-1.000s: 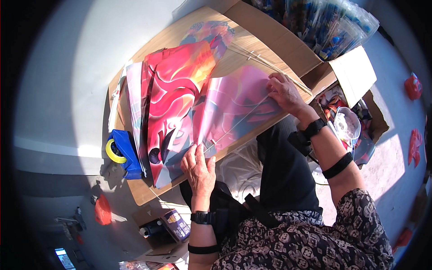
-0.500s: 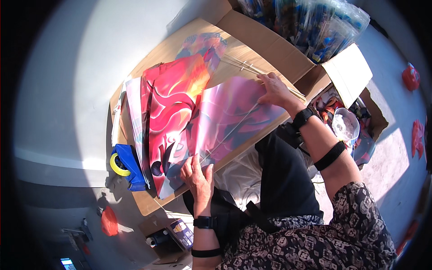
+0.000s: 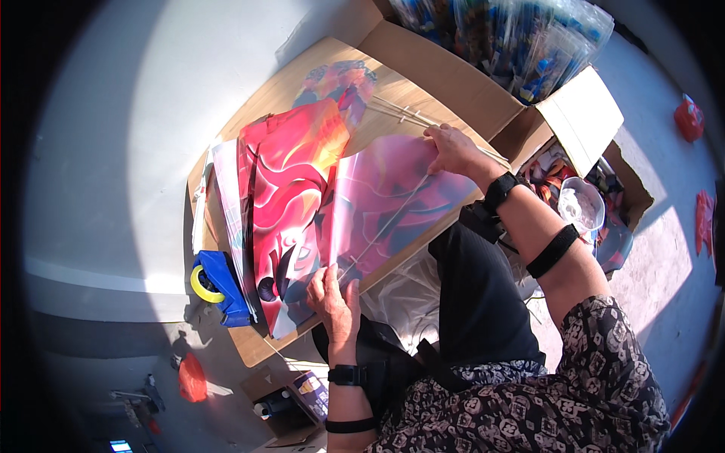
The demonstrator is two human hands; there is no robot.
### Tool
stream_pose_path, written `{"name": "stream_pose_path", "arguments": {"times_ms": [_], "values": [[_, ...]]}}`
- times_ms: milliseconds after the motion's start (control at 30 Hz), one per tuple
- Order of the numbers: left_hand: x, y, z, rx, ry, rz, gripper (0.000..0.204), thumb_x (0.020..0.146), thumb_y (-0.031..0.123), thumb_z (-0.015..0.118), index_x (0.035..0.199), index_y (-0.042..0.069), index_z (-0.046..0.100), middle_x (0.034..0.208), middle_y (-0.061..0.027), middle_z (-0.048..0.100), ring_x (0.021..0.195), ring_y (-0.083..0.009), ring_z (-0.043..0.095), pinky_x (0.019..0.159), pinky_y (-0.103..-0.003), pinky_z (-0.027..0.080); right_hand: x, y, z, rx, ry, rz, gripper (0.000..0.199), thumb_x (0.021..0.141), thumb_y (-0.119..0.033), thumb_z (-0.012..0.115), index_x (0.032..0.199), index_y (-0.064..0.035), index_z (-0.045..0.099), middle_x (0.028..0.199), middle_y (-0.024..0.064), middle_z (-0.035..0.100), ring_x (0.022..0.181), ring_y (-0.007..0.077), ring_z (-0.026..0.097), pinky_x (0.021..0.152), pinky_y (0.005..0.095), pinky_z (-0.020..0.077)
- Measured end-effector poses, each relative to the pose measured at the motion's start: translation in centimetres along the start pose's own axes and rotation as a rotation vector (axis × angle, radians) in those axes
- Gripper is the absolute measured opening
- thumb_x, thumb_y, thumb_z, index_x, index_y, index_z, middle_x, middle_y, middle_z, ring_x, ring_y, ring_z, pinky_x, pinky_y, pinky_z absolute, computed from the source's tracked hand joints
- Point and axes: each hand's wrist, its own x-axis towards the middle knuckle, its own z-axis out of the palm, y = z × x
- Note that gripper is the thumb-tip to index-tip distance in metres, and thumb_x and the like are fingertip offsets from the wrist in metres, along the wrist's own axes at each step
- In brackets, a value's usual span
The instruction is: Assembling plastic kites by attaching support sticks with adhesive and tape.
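A pink, partly see-through printed sheet (image 3: 393,162) lies on a wooden board (image 3: 306,66), with a thin pale rod (image 3: 393,217) slanting across it. At the rod's lower end, my left hand (image 3: 334,306) rests on the sheet with its thumb spread away from its fingers. My right hand (image 3: 457,151) is at the upper end, its thumb bent against the rod near the sheet's far edge; its grip is partly hidden. To the left lies a stack of red and orange printed sheets (image 3: 283,177). More thin rods (image 3: 400,112) lie beyond my right hand.
A blue tape dispenser (image 3: 224,291) with yellow tape stands at the board's left edge. Cardboard boxes (image 3: 468,72) at the far right hold clear-wrapped packs (image 3: 529,45). A clear tub (image 3: 580,204) sits in the nearer box. Red plastic bags (image 3: 192,377) lie on the floor.
The whole view has shifted slightly, with the board a little lower in the picture. Both hands stay at the two ends of the rod.
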Motion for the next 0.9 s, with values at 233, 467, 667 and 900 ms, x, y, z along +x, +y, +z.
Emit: {"name": "stream_pose_path", "arguments": {"times_ms": [233,467,667,900], "values": [[0.0,-0.1,0.1,0.004,0.011,0.044,0.052,0.080,0.029,0.068,0.124,0.006,0.052,0.121,-0.0133,0.047,0.116,-0.0322,0.042,0.099,-0.048,0.029,0.6,-0.8,0.5,-0.043,0.040,0.033,0.037,0.056,-0.015,0.080,0.088,-0.0044,0.067,0.094,0.0160,0.065,0.092,0.0324,0.061,0.078,0.0387,0.0481],[0.0,0.4,-0.4,-0.040,-0.007,-0.003,0.060,0.079,0.030,0.070,0.130,0.007,0.047,0.126,-0.0140,0.045,0.119,-0.0329,0.040,0.099,-0.049,0.029,0.5,-0.9,0.2,0.422,0.093,0.212,0.017,0.062,-0.014,0.078,0.070,-0.0036,0.066,0.074,0.0106,0.065,0.071,0.0271,0.063,0.065,0.0343,0.0513],[1.2,0.6,-1.4,0.153,0.072,0.078,0.036,0.077,0.018,0.070,0.108,0.007,0.057,0.111,-0.0097,0.053,0.108,-0.0291,0.047,0.090,-0.046,0.036,-0.7,-3.0,-2.2,1.012,0.029,0.276,0.016,0.074,-0.011,0.071,0.079,0.0023,0.063,0.070,0.0092,0.063,0.057,0.0123,0.059,0.052,0.0247,0.0469],[7.0,-2.3,-3.5,0.072,0.340,0.117,0.014,0.082,0.012,0.064,0.077,0.001,0.056,0.073,-0.0124,0.054,0.074,-0.0327,0.052,0.071,-0.044,0.041,-0.1,1.5,-0.9,0.663,0.447,0.286,0.021,0.078,-0.022,0.068,0.076,-0.0022,0.061,0.073,0.0098,0.064,0.065,0.0192,0.062,0.059,0.0329,0.0488]]}}
